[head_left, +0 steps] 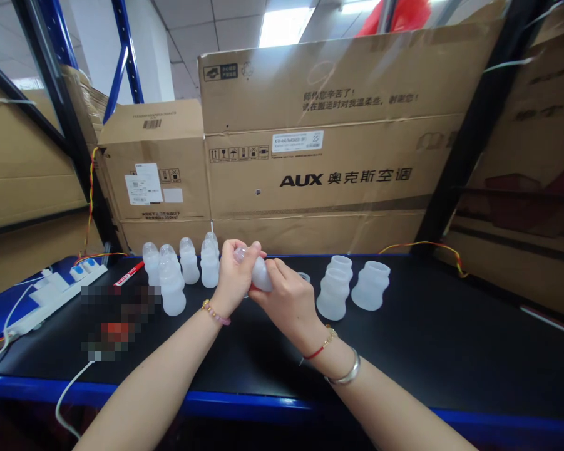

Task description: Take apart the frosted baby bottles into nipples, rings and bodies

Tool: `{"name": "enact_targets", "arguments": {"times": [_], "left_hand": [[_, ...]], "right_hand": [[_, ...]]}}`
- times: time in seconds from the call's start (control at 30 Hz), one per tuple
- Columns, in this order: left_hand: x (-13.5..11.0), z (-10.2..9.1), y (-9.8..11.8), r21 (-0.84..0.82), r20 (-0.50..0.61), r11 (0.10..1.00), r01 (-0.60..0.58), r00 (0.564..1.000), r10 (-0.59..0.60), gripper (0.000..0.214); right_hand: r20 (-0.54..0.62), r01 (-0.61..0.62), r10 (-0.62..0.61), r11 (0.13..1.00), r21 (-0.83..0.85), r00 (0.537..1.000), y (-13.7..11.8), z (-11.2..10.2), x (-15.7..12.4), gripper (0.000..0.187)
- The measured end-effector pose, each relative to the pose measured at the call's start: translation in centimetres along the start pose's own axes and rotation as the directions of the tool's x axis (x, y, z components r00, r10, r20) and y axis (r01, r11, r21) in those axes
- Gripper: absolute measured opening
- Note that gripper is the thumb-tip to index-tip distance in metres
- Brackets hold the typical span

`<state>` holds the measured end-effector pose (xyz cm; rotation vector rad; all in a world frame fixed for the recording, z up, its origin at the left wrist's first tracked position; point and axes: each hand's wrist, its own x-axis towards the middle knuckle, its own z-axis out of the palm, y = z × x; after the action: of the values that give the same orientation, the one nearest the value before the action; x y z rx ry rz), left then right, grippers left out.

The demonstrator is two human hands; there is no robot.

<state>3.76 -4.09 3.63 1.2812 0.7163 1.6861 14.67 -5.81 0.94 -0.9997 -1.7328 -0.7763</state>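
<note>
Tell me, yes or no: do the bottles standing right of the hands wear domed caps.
No, those white bottles end in bare rims on top.

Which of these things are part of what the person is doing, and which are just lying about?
Likely part of the job:
pale bottle, held by left hand and right hand
dome-topped bottles
open-mouthed bottles

Probably just around:
red pen-like item
power strip
white cable
printed cardboard
</note>
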Motion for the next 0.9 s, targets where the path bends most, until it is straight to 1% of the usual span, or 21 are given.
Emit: {"name": "enact_targets", "arguments": {"times": [0.17, 0.23, 0.33, 0.5, 0.63, 0.67, 0.73, 0.8, 0.83, 0.9], "left_hand": [[-0.4, 0.3, 0.4, 0.132, -0.123, 0.988, -0.077, 0.988, 0.093, 0.037], [-0.4, 0.4, 0.6, 0.129, -0.13, 0.99, -0.064, 0.988, 0.081, 0.035], [-0.3, 0.4, 0.9, 0.099, -0.11, 0.994, -0.046, 0.992, 0.057, 0.033], [-0.6, 0.5, 1.2, 0.166, -0.141, 0.98, -0.112, 0.981, 0.136, 0.032], [-0.6, 0.6, 1.1, 0.173, -0.16, 0.979, -0.106, 0.978, 0.134, 0.034], [-0.3, 0.4, 1.2, 0.158, -0.174, 0.981, -0.113, 0.975, 0.14, 0.034], [0.6, -0.4, 1.6, 0.109, -0.235, 0.981, -0.163, 0.954, 0.185, 0.035], [1.8, -1.5, 2.3, 0.04, -0.383, 0.963, -0.267, 0.886, 0.261, 0.039], [2.3, -2.1, 2.7, 0.022, -0.409, 0.96, -0.281, 0.873, 0.265, 0.04], [3.1, -3.1, 3.1, 0.005, -0.413, 0.971, -0.237, 0.884, 0.218, 0.041]], "right_hand": [[0.007, 0.003, -0.003, 1.0, 0.019, 1.0, -0.3, -0.1, -0.1, 0.015], [0.005, 0.009, -0.009, 1.0, 0.013, 1.0, -0.4, -0.3, -0.1, 0.015], [-0.013, 0.018, -0.018, 1.0, 0.003, 1.0, -0.5, -0.5, 0.0, 0.014], [-0.028, 0.019, -0.018, 1.0, 0.022, 0.999, -0.9, -0.7, 0.2, 0.016], [0.005, -0.001, 0.001, 1.0, 0.017, 1.0, -1.0, -0.8, -0.2, 0.018], [0.014, -0.01, 0.01, 1.0, 0.009, 1.0, -0.9, -0.8, -0.3, 0.019], [0.027, -0.03, 0.031, 0.999, -0.015, 0.999, -0.8, -1.0, -0.5, 0.018], [0.01, -0.055, 0.055, 0.998, -0.034, 0.998, -0.9, -1.3, -0.2, 0.016], [-0.01, -0.069, 0.069, 0.997, -0.031, 0.998, -1.1, -1.4, 0.1, 0.016], [-0.092, -0.079, 0.079, 0.997, 0.002, 0.993, -2.0, -1.7, 1.0, 0.018]]}}
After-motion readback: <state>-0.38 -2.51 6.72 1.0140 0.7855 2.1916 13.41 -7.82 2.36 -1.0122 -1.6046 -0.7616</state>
